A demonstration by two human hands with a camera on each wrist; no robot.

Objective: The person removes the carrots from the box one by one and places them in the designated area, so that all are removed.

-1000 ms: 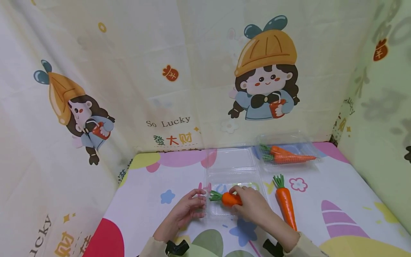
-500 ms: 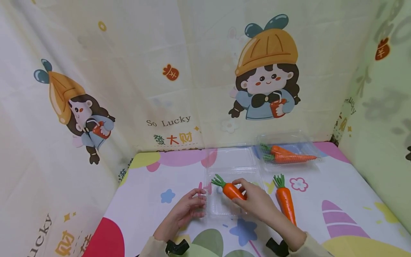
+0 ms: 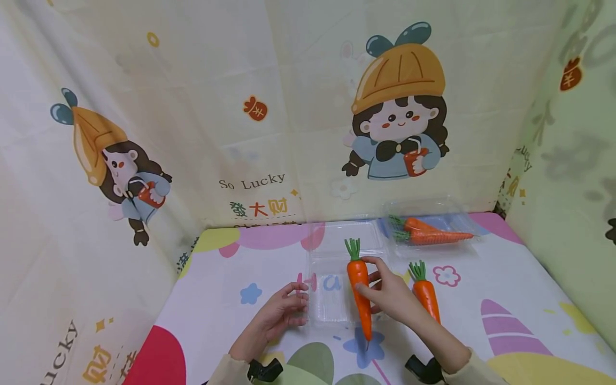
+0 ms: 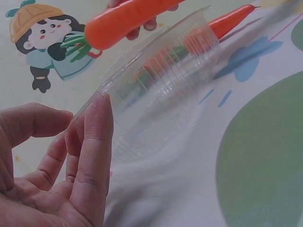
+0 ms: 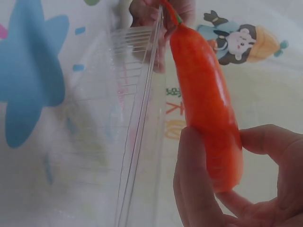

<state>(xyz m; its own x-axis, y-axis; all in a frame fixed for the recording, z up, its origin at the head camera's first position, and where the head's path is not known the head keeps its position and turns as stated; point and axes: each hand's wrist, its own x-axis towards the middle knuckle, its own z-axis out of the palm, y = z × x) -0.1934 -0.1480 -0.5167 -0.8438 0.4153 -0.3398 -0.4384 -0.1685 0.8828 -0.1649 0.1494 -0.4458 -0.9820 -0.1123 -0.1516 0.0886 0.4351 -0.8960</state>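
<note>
My right hand (image 3: 392, 291) pinches an orange carrot (image 3: 358, 278) with green stalks between thumb and fingers. The carrot points its stalks to the back, above the right part of a clear plastic clamshell box (image 3: 332, 315) whose lid (image 3: 346, 235) lies folded back. In the right wrist view, the fingers grip the carrot (image 5: 208, 104) above the box's rim (image 5: 142, 113). On the box's left side is my left hand (image 3: 284, 310). The left wrist view shows its thumb and a finger (image 4: 97, 137) pinching the rim (image 4: 128, 66).
A second carrot (image 3: 427, 299) lies on the patterned cloth (image 3: 481, 283) to the right, partly behind my right forearm. At the back right stands another clear box (image 3: 471, 222) with carrots (image 3: 433, 235) inside. Printed cloth walls (image 3: 308, 107) rise around the table.
The carrot in my right hand has risen from over the box floor and turned from lying sideways to pointing its stalks to the back. The left hand has stayed in place.
</note>
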